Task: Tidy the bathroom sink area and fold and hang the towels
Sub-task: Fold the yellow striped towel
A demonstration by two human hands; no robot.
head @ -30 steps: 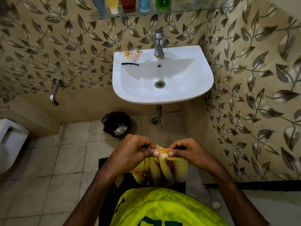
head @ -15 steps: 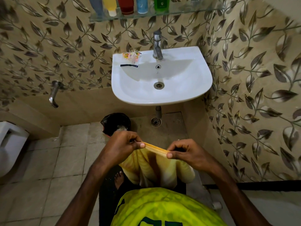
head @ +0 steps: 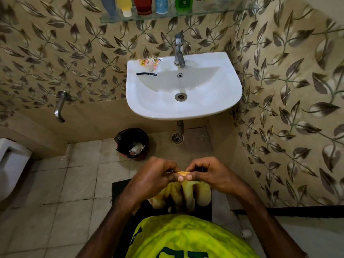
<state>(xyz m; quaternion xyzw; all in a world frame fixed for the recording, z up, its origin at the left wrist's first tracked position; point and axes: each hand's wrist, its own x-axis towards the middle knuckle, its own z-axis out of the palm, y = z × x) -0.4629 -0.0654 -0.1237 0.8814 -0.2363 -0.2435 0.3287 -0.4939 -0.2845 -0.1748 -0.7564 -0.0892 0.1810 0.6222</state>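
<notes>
Yellow towel (head: pixel 183 195) held at chest height in front of the person, over a dark floor mat (head: pixel 119 187), well short of the sink (head: pixel 186 110). Its top edge is gathered to a small orange-yellow hem between the two hands; the rest hangs below in soft vertical rolls, pale yellow, limp, thin-looking cloth.

Left hand (head: pixel 154 176) and right hand (head: pixel 210 174) are brought together, thumbs almost touching, each pinching the hem between thumb and curled fingers. Likely reason: the two corners are being matched so the cloth doubles over on itself (a fold made in the air, no surface used). Holding by the top edge lets the weight of the towel straighten the fold.

Judgement: folding step in hand; hanging not yet done. No towel rail shows in this view, so where it will hang I cannot tell.

Outward from the hands:
- Black-lined waste bin (head: pixel 132 143) on the tiled floor under the sink's left side, scraps of paper inside.
- On the sink's back left ledge, a small printed sachet (head: pixel 149 62) and a thin black strip (head: pixel 146 73) just beside it (still to be tidied, I judge).
- Chrome tap (head: pixel 179 51) behind the basin; basin itself dry-looking, drain uncovered.
- Glass shelf (head: pixel 204 13) above with a row of coloured bottles (head: pixel 143 5), upright.
- A second wall spout (head: pixel 60 107) to the left; part of a white toilet (head: pixel 11 164) at the left edge.
</notes>
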